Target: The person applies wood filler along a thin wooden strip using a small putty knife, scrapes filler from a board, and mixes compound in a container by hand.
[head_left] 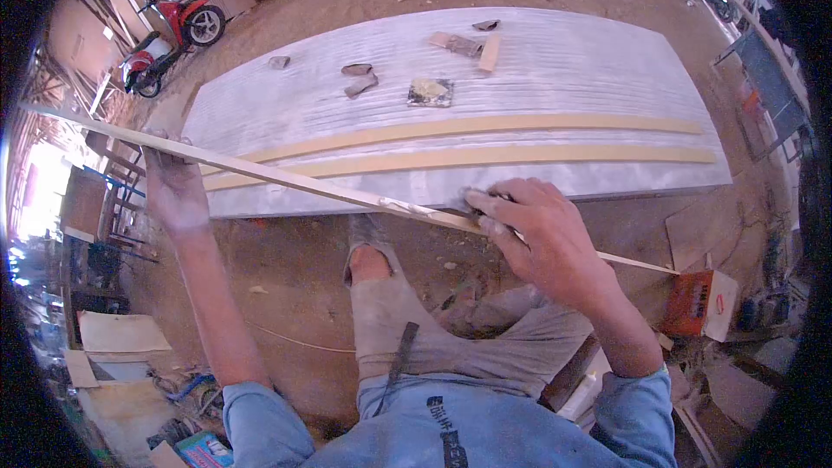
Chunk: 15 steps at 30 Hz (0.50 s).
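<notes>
Ahead of both hands spreads a broad, pale grey tabletop (607, 61), its face streaked with parallel lines, above a brown, dusty floor (295, 277). Two flat yellowish strips (520, 128) lie along its near side, just beyond the right hand (542, 230). That hand's fingers are pinched together on a dark scrap (474, 199) at the wooden strip (303, 178), which slants across from past the left hand (176, 182) to beneath the right one and beyond. The left hand is at the strip, blurred; I cannot tell whether its fingers are closed. Farther ahead of the right hand sit a square pad (431, 93) and several small scraps (361, 85). The strip crosses in front of the tabletop's near left corner. Beyond the left hand stands a red scooter (186, 26). Right of the right hand, near the strip's far end, is an orange-and-white box (693, 303), its print unreadable. The blue shirt (381, 433) bears dark lettering too distorted to read.
</notes>
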### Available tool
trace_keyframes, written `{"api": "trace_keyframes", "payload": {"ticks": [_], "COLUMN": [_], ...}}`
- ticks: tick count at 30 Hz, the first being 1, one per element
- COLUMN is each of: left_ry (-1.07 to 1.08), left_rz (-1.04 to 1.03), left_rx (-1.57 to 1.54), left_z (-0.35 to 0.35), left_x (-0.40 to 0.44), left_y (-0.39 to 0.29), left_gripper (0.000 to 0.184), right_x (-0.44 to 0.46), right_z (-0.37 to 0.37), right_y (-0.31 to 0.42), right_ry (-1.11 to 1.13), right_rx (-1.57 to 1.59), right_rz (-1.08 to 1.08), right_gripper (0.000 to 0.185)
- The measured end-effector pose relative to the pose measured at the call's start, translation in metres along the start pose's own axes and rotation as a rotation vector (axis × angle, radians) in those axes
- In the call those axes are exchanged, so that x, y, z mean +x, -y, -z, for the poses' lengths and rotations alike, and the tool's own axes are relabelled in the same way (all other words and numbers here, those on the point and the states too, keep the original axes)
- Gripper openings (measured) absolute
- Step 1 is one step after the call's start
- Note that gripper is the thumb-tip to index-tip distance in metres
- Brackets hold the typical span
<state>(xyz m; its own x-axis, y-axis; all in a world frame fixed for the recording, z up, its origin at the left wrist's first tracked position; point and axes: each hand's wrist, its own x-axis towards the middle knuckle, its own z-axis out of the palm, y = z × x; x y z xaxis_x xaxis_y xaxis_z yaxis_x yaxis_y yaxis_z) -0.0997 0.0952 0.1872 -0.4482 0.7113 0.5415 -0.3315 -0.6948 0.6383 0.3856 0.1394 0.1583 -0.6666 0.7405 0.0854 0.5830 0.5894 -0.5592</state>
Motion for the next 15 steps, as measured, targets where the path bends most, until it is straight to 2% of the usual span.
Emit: {"api": "trace_keyframes", "payload": {"ticks": [2,3,5,7,9,10,13,15], "left_ry": [-0.048,-0.094,-0.026,0.039,-0.122,-0.129,-0.043,-0.069], "left_rz": [-0.009,-0.019,0.010,0.037,-0.016,-0.019,0.067,-0.006], "left_rx": [0.013,0.029,-0.006,-0.041,0.005,0.010,-0.002,0.022], "left_z": [0.000,-0.001,-0.001,-0.002,0.001,0.003,0.010,0.018], "left_x": [-0.001,0.000,0.000,0.000,0.000,-0.002,-0.003,-0.002], "left_y": [0.001,0.000,-0.002,-0.002,-0.005,-0.007,-0.008,-0.002], "left_gripper": [0.032,0.032,0.031,0.031,0.029,0.029,0.030,0.031], "right_x": [0.009,0.015,0.027,0.031,0.031,0.027,0.015,0.006], "right_z": [-0.003,-0.004,-0.008,-0.010,-0.011,-0.008,-0.007,-0.008], "right_y": [0.009,0.014,0.025,0.029,0.030,0.028,0.020,0.012], "right_ry": [-0.306,-0.307,-0.361,-0.313,-0.256,-0.214,-0.164,-0.155], "right_rx": [-0.008,-0.006,-0.074,-0.101,-0.125,-0.157,-0.202,-0.215], "right_rz": [0.228,0.227,0.441,0.443,0.449,0.432,0.399,0.370], "right_gripper": [0.038,0.038,0.044,0.048,0.052,0.054,0.056,0.055]}}
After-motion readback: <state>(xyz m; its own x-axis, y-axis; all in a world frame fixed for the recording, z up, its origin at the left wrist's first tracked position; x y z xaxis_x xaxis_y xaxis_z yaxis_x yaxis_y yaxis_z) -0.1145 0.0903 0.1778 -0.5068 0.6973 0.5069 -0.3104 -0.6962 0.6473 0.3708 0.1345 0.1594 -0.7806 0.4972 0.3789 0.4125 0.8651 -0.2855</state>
